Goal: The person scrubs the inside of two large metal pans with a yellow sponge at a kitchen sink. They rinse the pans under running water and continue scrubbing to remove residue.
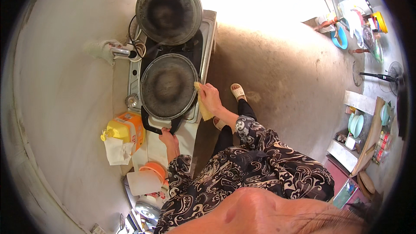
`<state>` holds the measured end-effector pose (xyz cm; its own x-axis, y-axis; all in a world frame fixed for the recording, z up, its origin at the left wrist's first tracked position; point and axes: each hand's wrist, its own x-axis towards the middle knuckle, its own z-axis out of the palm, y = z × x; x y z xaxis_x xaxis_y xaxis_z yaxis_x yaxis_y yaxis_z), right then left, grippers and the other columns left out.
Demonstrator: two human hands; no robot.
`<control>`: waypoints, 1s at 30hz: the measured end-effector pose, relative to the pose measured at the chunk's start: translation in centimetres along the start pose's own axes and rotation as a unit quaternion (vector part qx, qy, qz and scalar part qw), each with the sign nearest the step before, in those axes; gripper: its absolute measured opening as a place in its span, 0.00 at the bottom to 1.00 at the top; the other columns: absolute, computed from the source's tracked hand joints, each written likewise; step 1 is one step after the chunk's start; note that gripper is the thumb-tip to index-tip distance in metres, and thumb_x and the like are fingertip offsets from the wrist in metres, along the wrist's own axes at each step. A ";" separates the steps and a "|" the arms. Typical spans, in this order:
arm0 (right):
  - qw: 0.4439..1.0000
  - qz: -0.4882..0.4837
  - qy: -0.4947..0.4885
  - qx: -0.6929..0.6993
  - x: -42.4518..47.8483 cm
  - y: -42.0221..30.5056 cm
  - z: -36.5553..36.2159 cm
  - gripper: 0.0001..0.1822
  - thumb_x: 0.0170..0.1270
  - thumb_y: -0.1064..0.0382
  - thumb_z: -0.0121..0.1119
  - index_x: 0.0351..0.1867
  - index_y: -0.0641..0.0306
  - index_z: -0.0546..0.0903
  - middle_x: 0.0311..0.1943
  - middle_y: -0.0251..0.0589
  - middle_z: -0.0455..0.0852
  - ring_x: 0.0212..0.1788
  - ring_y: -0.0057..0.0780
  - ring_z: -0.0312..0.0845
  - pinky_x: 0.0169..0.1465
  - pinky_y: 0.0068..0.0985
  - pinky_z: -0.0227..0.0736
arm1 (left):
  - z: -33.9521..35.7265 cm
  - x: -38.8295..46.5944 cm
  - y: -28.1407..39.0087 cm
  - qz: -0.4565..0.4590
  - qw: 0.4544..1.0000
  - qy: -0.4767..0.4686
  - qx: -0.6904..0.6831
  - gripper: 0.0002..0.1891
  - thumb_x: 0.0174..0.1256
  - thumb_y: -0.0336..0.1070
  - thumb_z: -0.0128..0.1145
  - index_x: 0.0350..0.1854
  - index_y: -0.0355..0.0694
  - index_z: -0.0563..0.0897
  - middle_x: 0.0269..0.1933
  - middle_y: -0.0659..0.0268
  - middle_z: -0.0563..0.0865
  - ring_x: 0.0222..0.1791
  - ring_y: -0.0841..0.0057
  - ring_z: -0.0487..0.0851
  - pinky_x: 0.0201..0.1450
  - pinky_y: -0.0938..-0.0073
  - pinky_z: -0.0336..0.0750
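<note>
An opened electric griddle lies in front of me, with two round, dark cooking plates that have darker middles. The nearer plate [169, 86] has a black loop handle [151, 125] on my side. My left hand [169, 139] grips that handle. In my right hand [210, 99] is a yellow cloth [204, 109], pressed against the right rim of the nearer plate. Part of the cloth hangs down beside the counter edge. The farther plate [169, 12] lies beyond the hinge, untouched by either hand.
The griddle rests on a metal-rimmed unit [204, 58]. A black cord [130, 32] runs along its left. Close by on the left are a yellow jug [118, 130], a white board [144, 182] and an orange bowl [154, 169]. Bowls [357, 125] and a fan [394, 78] stand far right.
</note>
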<state>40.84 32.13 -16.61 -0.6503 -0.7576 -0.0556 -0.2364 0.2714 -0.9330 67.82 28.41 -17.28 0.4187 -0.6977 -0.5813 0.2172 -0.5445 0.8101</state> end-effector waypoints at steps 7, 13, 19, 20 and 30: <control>0.999 -0.033 0.018 -0.030 6.0 1.4 -1.2 0.12 0.65 0.68 0.50 0.47 0.60 0.83 0.33 0.54 0.79 0.38 0.55 0.78 0.42 0.46 0.73 | 2.7 -1.1 0.6 -0.028 0.999 -0.019 0.025 0.07 0.66 0.28 0.50 0.27 0.38 0.73 0.23 0.70 0.72 0.24 0.77 0.72 0.31 0.72 0.73; 0.999 -0.036 0.021 0.015 -0.5 0.4 -1.5 0.15 0.63 0.71 0.55 0.51 0.63 0.81 0.36 0.52 0.81 0.37 0.51 0.80 0.41 0.40 0.76 | 1.8 0.9 -0.4 -0.059 0.997 -0.036 0.016 0.07 0.67 0.26 0.49 0.28 0.37 0.74 0.24 0.72 0.72 0.25 0.79 0.71 0.31 0.73 0.71; 0.998 0.003 0.066 0.002 6.6 0.9 -1.8 0.12 0.65 0.69 0.53 0.49 0.62 0.81 0.36 0.52 0.80 0.37 0.52 0.80 0.41 0.42 0.74 | 0.9 2.2 -0.6 -0.067 0.995 -0.079 -0.014 0.08 0.67 0.25 0.47 0.27 0.38 0.74 0.24 0.73 0.71 0.24 0.81 0.70 0.32 0.74 0.71; 0.999 0.004 0.045 0.025 5.3 0.6 -2.0 0.13 0.65 0.69 0.54 0.50 0.62 0.81 0.35 0.52 0.79 0.36 0.52 0.79 0.40 0.42 0.74 | 0.3 2.6 -0.6 -0.068 0.994 -0.088 -0.018 0.08 0.67 0.25 0.47 0.27 0.38 0.74 0.24 0.73 0.70 0.24 0.81 0.70 0.33 0.75 0.71; 0.994 -0.073 0.081 0.003 7.3 2.2 -1.6 0.15 0.61 0.73 0.54 0.50 0.62 0.82 0.31 0.50 0.79 0.34 0.50 0.79 0.38 0.40 0.75 | 1.1 2.0 -0.4 -0.060 0.995 -0.070 0.039 0.09 0.67 0.26 0.49 0.26 0.39 0.73 0.23 0.73 0.71 0.25 0.80 0.70 0.31 0.76 0.70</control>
<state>34.39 28.17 -18.53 -0.7177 -0.6824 0.1384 -0.3330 0.1618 -0.9289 67.57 26.67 -18.86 0.2659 -0.6812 -0.6821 0.1872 -0.6576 0.7297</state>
